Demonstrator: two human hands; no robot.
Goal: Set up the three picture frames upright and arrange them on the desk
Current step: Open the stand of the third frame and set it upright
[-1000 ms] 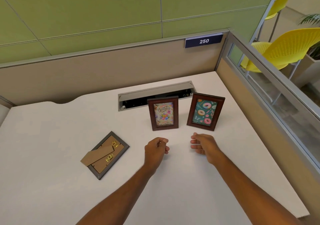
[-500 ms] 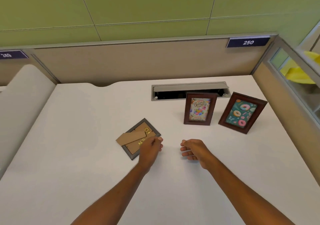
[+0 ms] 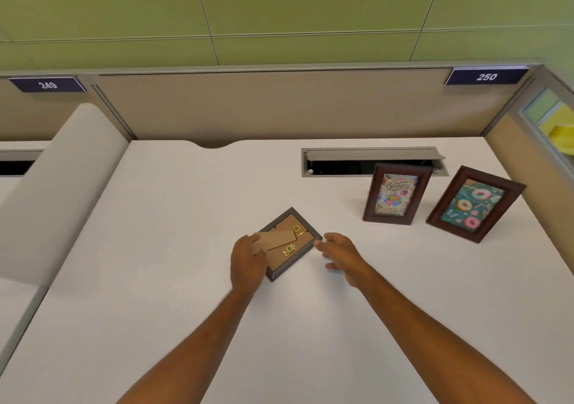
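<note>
Left hand (image 3: 247, 259) palm-down, fingers curled over face-down grey frame (image 3: 290, 243) on bench (image 3: 155, 248), gripping its left edge. Right hand (image 3: 338, 253) half-open, fingertips touching frame's right corner.

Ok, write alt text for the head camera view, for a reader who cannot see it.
Both hands reach a grey picture frame lying face down on a white desk, the left hand on its cardboard stand and the right hand at its right corner. Two brown frames, a birthday picture and a doughnut picture, already stand upright at the right.
</note>
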